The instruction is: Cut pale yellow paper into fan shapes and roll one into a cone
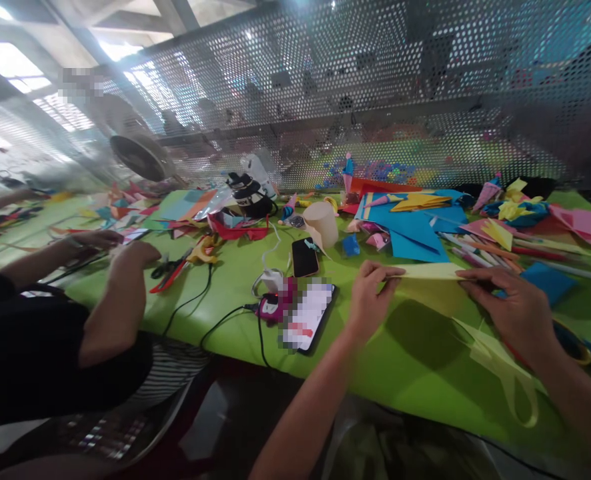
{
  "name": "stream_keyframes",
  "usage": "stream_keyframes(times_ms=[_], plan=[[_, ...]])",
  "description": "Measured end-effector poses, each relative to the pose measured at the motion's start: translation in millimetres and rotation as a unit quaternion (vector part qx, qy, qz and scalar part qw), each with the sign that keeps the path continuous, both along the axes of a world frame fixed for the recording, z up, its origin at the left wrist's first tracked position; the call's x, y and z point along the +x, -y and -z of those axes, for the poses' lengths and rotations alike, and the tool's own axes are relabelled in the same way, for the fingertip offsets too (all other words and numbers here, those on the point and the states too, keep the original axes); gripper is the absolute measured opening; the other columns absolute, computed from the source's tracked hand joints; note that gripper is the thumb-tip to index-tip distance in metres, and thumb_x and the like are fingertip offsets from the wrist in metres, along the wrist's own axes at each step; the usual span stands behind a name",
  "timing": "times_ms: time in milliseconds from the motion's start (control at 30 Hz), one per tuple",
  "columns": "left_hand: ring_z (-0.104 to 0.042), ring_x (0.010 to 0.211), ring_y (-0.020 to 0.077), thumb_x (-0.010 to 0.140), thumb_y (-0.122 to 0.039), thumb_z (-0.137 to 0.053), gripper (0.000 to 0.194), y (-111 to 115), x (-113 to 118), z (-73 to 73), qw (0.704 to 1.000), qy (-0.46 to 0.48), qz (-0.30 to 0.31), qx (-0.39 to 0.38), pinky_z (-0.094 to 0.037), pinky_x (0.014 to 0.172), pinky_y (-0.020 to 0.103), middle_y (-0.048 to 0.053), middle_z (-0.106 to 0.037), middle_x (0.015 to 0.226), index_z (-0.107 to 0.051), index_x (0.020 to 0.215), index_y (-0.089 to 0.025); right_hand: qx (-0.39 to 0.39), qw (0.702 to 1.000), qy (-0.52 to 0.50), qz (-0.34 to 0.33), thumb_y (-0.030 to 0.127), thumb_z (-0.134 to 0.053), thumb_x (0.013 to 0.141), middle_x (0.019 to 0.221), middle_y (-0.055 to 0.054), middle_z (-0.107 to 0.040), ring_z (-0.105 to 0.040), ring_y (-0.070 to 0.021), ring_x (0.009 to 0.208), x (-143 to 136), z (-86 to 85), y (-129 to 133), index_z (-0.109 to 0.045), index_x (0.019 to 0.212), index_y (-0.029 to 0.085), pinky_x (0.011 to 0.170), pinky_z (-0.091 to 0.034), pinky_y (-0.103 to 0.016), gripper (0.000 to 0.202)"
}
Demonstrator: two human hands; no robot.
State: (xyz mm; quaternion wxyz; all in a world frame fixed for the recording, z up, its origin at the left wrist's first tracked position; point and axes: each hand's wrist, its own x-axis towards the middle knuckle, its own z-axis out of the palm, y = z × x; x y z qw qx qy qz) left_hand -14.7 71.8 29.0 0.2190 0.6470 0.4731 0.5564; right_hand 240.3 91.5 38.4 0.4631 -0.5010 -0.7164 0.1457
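Observation:
Above the green table, my left hand (pixel 373 300) pinches the left end of a pale yellow sheet of paper (pixel 429 283). My right hand (pixel 513 310) grips its opposite end, so the paper stretches between the two hands and casts a shadow below. Beneath my right hand lie pale yellow paper cut-offs (pixel 500 363), one strip curling toward the table edge. Scissors with yellow-rimmed handles (pixel 573 340) are partly hidden behind my right wrist. A phone with a lit screen (pixel 309 317) rests left of my left forearm.
Blue paper sheets (pixel 415 230) and several pencils (pixel 485 253) lie beyond my hands. A paper roll (pixel 320 223), a dark phone (pixel 305 258) and a pink power strip (pixel 278 303) with cables stand left. A co-worker's arm (pixel 118 300) reaches over the table. Perforated metal mesh (pixel 325 87) borders the back.

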Motion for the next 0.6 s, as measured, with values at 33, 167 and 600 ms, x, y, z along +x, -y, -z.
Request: stream_keyframes(times_ms=[33, 167, 600], plan=[[-0.059, 0.096, 0.0207, 0.094, -0.021, -0.067, 0.016, 0.0, 0.1, -1.4, 1.000, -0.006, -0.011, 0.010, -0.048, 0.085, 0.031, 0.007, -0.060, 0.097, -0.080, 0.102, -0.025, 0.025, 1.000, 0.005, 0.002, 0.044, -0.069, 0.090, 0.097, -0.005, -0.073, -0.067, -0.0281, 0.099, 0.0, -1.7, 0.3, -0.080, 0.097, 0.032, 0.088, -0.052, -0.040, 0.017], [-0.059, 0.111, 0.0241, 0.092, -0.023, -0.070, 0.011, 2.7, 1.3, -9.7, 0.998, 0.043, 0.010, 0.042, -0.046, 0.099, 0.037, 0.009, -0.065, 0.109, -0.080, 0.096, -0.025, 0.041, 0.999, 0.009, -0.022, 0.043, -0.070, 0.089, 0.093, -0.005, -0.070, -0.066, -0.0270, 0.094, 0.9, -5.6, 3.2, -0.078, 0.090, 0.032, 0.087, -0.050, -0.041, 0.014], [-0.065, 0.121, 0.0273, 0.091, -0.070, -0.058, 0.071, -3.6, 0.6, 11.7, 0.902, 0.317, 0.150, -0.251, -0.046, 0.102, 0.042, 0.014, -0.068, 0.133, -0.051, 0.147, -0.027, -0.251, 0.877, -0.411, -0.005, 0.041, -0.092, 0.057, 0.083, 0.001, -0.066, -0.062, -0.0150, 0.069, -2.4, 2.3, -3.5, -0.073, 0.081, 0.030, 0.054, -0.052, -0.025, 0.033]])
